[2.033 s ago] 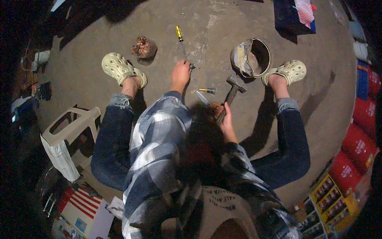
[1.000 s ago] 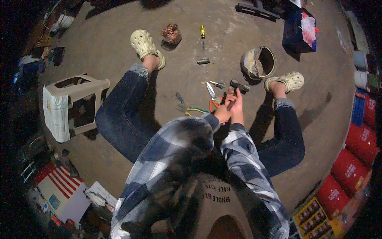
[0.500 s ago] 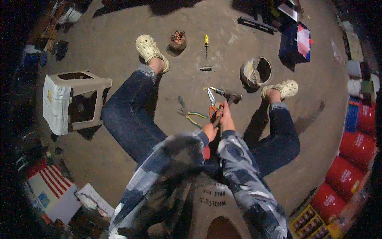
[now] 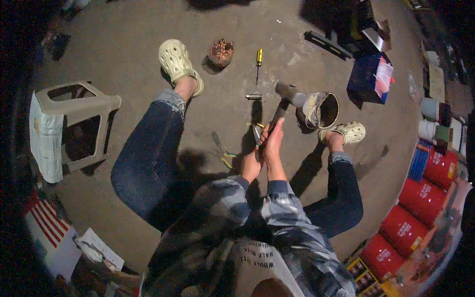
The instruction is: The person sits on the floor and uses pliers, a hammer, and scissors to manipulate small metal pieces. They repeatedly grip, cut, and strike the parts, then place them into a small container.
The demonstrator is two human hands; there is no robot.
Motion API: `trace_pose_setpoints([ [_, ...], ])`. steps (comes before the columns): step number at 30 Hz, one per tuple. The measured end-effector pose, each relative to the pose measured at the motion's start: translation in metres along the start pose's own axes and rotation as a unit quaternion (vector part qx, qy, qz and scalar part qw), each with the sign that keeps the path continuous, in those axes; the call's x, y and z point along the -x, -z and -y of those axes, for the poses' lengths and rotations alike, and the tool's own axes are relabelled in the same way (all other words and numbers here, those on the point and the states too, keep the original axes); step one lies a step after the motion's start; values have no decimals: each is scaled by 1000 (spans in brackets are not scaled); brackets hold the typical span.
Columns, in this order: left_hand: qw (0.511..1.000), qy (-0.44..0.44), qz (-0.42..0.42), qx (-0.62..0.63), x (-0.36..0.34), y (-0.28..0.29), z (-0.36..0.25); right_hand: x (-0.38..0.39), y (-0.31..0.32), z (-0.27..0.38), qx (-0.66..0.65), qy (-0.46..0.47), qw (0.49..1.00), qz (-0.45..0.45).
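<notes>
A hammer (image 4: pixel 279 113) is raised above the floor, its head pointing away from me. My right hand (image 4: pixel 273 143) is closed around the upper handle. Lower down and slightly left, my left hand (image 4: pixel 251 166) is closed on the same handle, whose lower end is hidden by hands and sleeves. Beyond the hammer, a short metal cylinder (image 4: pixel 254 97) lies on the floor, with a yellow-handled screwdriver (image 4: pixel 259 58) farther off. Pliers (image 4: pixel 226 161) with green and yellow handles lie left of my left hand, partly covered. Scissor-like blades (image 4: pixel 256 132) show beside my right hand.
A pot of reddish-brown bits (image 4: pixel 220 53) stands near my left shoe. Right of the hammer sits a round container (image 4: pixel 329 110) with cloth over its side. A beige stool (image 4: pixel 74 106) stands left, a blue box (image 4: pixel 363 81) far right, and red drums (image 4: pixel 403 228) line the right side.
Both hands have lifted the hammer from over the tools, its head moving away from me towards the round container. The view has shifted slightly, and the orange-handled scissors are now mostly covered.
</notes>
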State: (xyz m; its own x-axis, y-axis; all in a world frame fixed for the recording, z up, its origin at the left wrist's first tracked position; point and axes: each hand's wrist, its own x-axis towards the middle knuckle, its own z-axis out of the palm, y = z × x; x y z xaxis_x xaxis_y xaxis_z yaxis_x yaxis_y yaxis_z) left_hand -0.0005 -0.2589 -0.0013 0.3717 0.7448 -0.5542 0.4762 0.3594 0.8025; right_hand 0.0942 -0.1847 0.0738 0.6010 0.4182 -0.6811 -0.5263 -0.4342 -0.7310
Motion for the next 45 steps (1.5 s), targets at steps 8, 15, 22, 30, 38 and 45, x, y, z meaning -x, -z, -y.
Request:
trace_pose_setpoints([
  [8, 993, -8, -54, 107, -16, 21, -21, -44, -18, -68, 194, 16, 980, -34],
  [15, 991, -3, -72, 114, -24, 14, -27, -65, -24, -88, 167, -42, 985, -19],
  [22, 989, -10, -85, 124, -30, 12, -30, -13, -14, -8, 98, 90, 991, 15],
  [30, 991, -12, -55, 119, -30, 15, -29, -31, -9, -95, 407, 210, 868, -191],
  [38, 990, -12, -59, 127, -35, 14, -26, -54, 0, -88, 111, -101, 987, -57],
  [45, 987, -23, -81, 134, -46, 11, -35, -15, -12, 15, 2, 120, 993, -9],
])
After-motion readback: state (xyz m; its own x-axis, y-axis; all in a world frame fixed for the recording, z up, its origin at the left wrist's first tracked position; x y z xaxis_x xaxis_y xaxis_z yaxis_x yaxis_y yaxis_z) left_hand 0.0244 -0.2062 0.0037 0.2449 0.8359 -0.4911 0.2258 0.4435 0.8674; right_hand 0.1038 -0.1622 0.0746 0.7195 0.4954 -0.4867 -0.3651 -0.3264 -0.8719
